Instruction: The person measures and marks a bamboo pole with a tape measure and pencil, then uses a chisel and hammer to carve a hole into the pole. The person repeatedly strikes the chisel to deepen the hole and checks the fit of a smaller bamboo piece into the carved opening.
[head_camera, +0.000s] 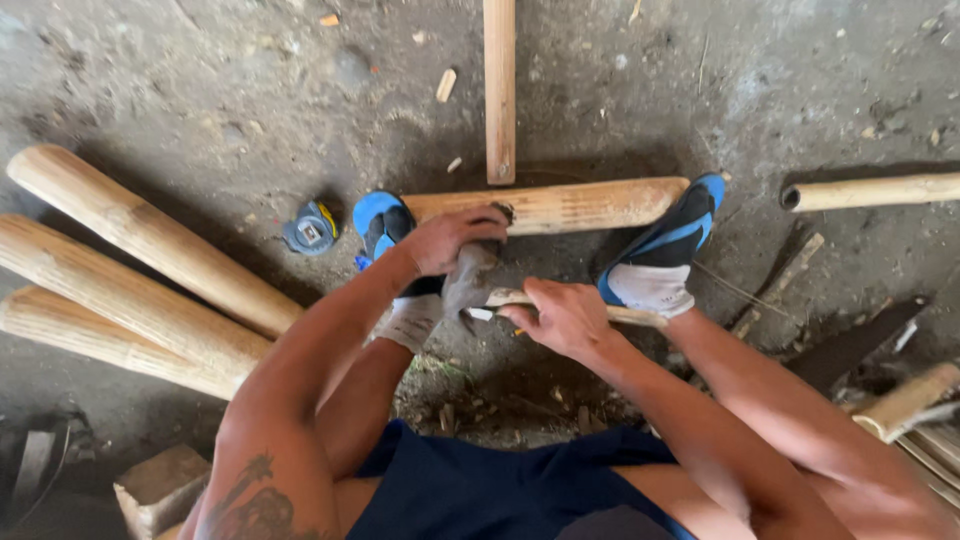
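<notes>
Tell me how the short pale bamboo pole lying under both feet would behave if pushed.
The short pale bamboo pole looks round and smooth, so it would probably roll on the dirt floor. The blue shoes pressing on it likely stop that. It appears stiff, and probably light if hollow.

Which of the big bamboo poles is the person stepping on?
The short bamboo pole lying crosswise under both blue shoes, beside the left hand. The three long poles lie loose at the left, and another pole lies at the right, all untouched.
</notes>
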